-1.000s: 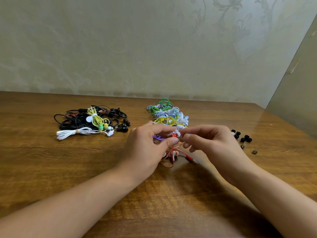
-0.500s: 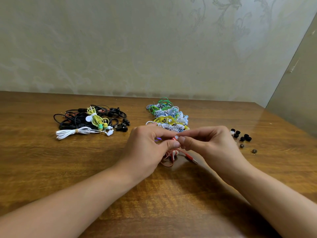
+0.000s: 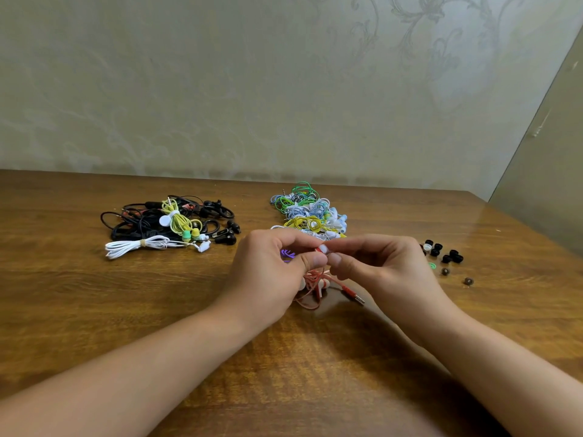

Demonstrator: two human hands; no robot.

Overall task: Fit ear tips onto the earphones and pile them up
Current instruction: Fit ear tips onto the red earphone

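Black earphones [image 3: 167, 220] sit piled at left. Left hand [image 3: 271, 272] still pinches the red earphone [image 3: 318, 280] above the surface [image 3: 94, 310]; right hand [image 3: 375, 266] has closed in, fingers [image 3: 334, 257] pressing a white tip [image 3: 324, 248] on, likely nearly seated. Spare tips [image 3: 441, 252] lie right.

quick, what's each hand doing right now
Left hand: closed, pinching the earbud of the red earphone.
Right hand: closed, fingers pinching a white ear tip at that earbud.
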